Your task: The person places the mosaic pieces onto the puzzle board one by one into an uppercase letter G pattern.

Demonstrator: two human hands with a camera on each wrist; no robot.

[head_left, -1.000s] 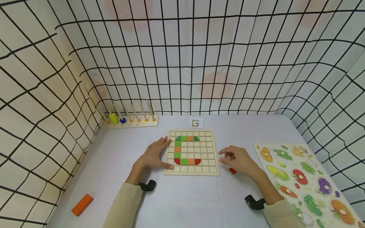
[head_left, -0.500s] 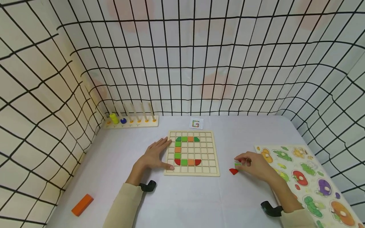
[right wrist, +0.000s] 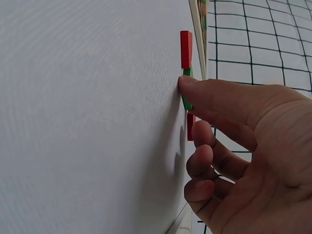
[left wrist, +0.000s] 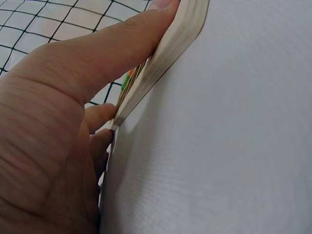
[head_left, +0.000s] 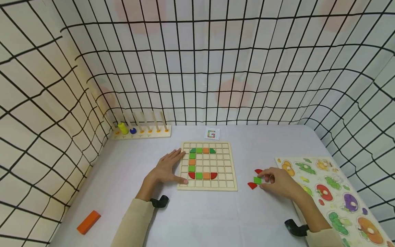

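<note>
My left hand (head_left: pixel 168 167) rests with spread fingers on the left edge of a wooden grid board (head_left: pixel 226 167). Its thumb lies on the near left corner, and the left wrist view shows the thumb over the board's edge (left wrist: pixel 161 58). Coloured tiles, such as an orange square tile (head_left: pixel 206 175), form an open shape on the grid. Right of the board, my right hand (head_left: pixel 279 183) pinches a green square tile (head_left: pixel 257 180) on the table between thumb and forefinger. Two red quarter-round tiles lie beside it, a nearer red tile (head_left: pixel 252 185) and a farther red tile (head_left: pixel 258 171).
A small pattern card (head_left: pixel 212 133) lies behind the board. A peg stand (head_left: pixel 145 133) with yellow and blue pieces stands at the back left. An orange block (head_left: pixel 88 222) lies front left. A vegetable puzzle board (head_left: pixel 336 206) covers the right side. Black netting (head_left: pixel 216 72) surrounds the table.
My right hand has moved right from beside the grid board to the loose tiles. The green tile and farther red tile have come into view. The left hand stays put.
</note>
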